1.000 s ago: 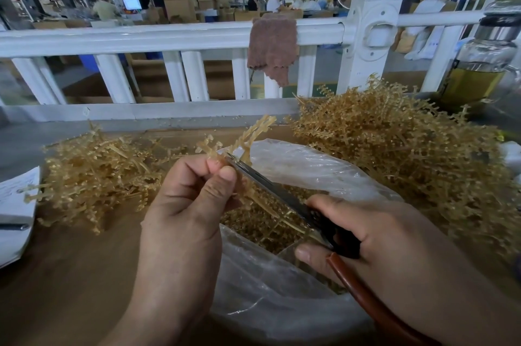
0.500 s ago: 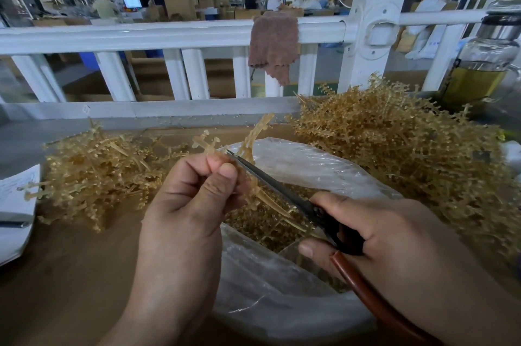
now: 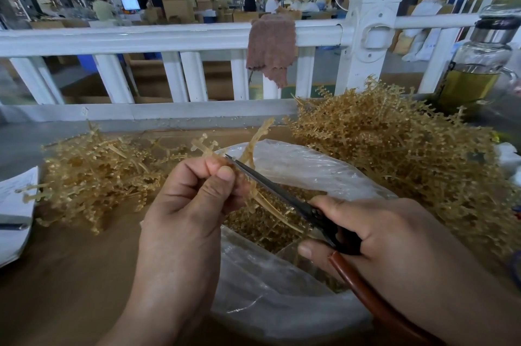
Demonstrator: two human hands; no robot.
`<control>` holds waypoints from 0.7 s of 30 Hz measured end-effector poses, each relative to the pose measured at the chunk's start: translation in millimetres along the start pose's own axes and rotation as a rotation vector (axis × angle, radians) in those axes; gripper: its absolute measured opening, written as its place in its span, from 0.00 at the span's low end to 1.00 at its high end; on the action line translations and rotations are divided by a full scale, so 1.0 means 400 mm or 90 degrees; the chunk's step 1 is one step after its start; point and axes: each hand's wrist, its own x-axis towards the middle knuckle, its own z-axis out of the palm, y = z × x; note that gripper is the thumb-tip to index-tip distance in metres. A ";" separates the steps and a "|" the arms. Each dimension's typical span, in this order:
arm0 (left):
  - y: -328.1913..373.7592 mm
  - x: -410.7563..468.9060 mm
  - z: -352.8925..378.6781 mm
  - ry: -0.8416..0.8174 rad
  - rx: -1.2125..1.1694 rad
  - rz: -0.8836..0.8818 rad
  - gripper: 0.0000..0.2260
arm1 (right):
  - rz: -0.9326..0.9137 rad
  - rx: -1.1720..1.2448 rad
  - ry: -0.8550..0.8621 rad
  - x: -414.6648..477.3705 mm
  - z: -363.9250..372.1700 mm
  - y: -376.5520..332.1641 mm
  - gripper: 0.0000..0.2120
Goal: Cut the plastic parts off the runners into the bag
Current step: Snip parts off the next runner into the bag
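While you've got a runner (image 3: 255,145) pinched over the bag (image 3: 298,168), you're mid-trim by my read, one sprig among many.

Grip: your left hand (image 3: 191,204) has thumb and fingers curled tight on the runner's stem, above the bag's far-left rim. Your right hand (image 3: 394,238) is wrapped round the scissors (image 3: 270,186) above the bag's right side. The blade runs up-left across the bag mouth, tip right at your left thumb. The blades look nearly together. Can't tell if they're biting or just lined up.

Next move, as I judge it: set the blade on the thin neck where a part joins the stem, snip, and let it drop straight into the bag. The tip is close to your thumb, so mind it. Then turn the stem to present the next branch.

Stock: cut bits (image 3: 267,230) lie inside the bag. There's a big pile (image 3: 394,153) right of the bag and a smaller pile (image 3: 93,176) left of it. The left one looks barer, possibly stripped stems. Plenty left, I'd say.

Materials:
- Runners: amber, translucent plastic, thin rods with short side branches and small knobs. Likely springy, tangle-prone, may flick when cut.
- Bag: thin clear film, glossy and crinkled, mouth spread wide, rim soft.
- Scissors: dark slim metal blades, smooth red-brown handle.
- Table (image 3: 70,275) under the bag: brown, matte.

Beyond the bag there's a white railing (image 3: 169,38) with a brown cloth (image 3: 270,46) hung over it. A glass bottle (image 3: 476,72) of yellow liquid stands far right of the bag, paper (image 3: 14,204) far left.
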 end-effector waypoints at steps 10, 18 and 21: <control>0.003 0.000 0.002 0.003 -0.007 -0.016 0.07 | 0.011 -0.022 -0.037 0.003 -0.002 0.000 0.33; 0.000 0.006 -0.009 0.045 -0.002 -0.044 0.05 | 0.020 -0.063 -0.040 0.006 -0.003 0.004 0.24; 0.003 0.007 -0.014 0.039 0.025 -0.027 0.04 | 0.052 -0.033 -0.073 0.008 -0.005 0.004 0.28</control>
